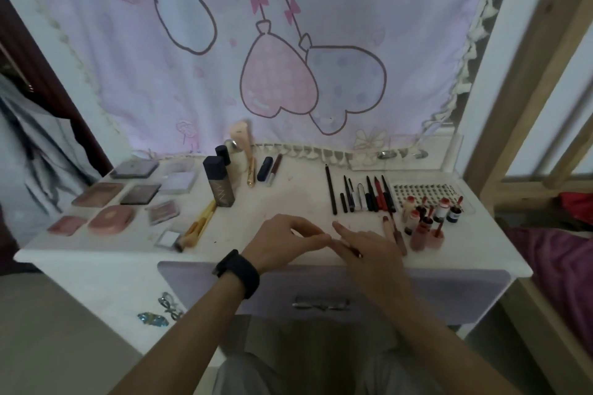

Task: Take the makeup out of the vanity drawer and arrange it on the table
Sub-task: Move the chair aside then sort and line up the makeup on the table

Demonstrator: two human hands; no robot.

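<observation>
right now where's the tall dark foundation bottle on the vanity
In the head view the tall dark foundation bottle stands upright left of centre on the vanity top, in front of a smaller dark bottle, with the yellow-handled brushes lying just below it.

Your left hand [282, 242] pinches thumb to fingertips, palm down, while your right hand [369, 245] lies flatter, fingers spread, both forearms reaching forward.

Compacts [106, 199] lie left on the table [288, 196], pencils [362, 192] right.
</observation>
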